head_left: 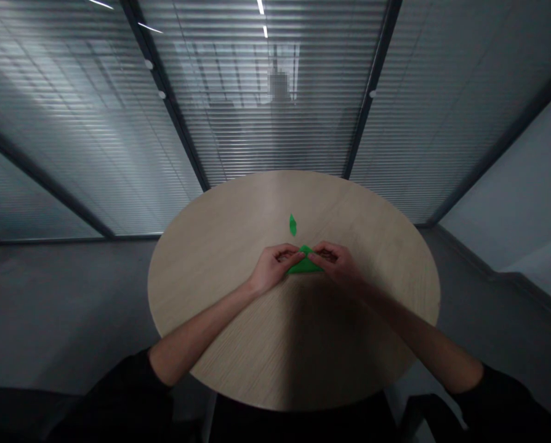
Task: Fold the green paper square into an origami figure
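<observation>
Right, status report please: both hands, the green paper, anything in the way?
Left hand and right hand both pinching the green paper, folded to a triangle on the round table. Small green piece lies just beyond, apart from the hands.

The round pale-wood counter (238, 344) bears a folded green paper triangle (305, 266) — and, just beyond it, a small green scrap (292, 224).
</observation>
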`<state>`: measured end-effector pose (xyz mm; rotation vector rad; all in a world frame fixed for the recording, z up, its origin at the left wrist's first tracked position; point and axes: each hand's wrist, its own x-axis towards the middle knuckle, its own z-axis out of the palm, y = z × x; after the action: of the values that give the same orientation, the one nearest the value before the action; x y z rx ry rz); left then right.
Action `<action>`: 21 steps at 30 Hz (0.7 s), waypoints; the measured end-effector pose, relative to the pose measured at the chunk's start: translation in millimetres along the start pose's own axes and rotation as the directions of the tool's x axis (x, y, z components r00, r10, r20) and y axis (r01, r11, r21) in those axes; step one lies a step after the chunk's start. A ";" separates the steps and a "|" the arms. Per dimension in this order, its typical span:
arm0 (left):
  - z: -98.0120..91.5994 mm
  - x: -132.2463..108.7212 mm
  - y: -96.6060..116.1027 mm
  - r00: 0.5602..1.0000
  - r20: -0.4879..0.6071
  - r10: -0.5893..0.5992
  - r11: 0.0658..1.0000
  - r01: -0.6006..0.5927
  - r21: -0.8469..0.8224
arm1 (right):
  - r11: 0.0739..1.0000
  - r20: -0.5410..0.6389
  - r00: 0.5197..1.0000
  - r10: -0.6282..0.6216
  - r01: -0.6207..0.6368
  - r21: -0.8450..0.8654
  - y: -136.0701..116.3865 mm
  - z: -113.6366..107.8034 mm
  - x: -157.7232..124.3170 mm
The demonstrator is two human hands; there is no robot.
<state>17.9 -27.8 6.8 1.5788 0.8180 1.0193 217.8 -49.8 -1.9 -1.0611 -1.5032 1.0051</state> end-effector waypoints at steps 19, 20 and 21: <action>5.8 -3.9 -2.9 0.989 -0.113 0.097 0.995 -0.093 0.043 | 1.000 -0.036 0.999 0.006 -0.006 -0.009 -1.1 2.2 -0.5; 6.2 -4.2 -2.7 0.989 -0.109 0.098 0.995 -0.094 0.037 | 1.000 -0.035 0.999 0.001 -0.001 -0.010 -1.2 2.3 -0.3; 6.5 -4.4 -2.4 0.989 -0.107 0.100 0.995 -0.097 0.030 | 1.000 -0.034 0.999 -0.001 0.001 -0.013 -1.1 2.4 -0.2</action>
<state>22.0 -33.8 2.9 1.6084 0.8357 1.1787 215.3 -50.4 -1.3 -1.0813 -1.4844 0.9733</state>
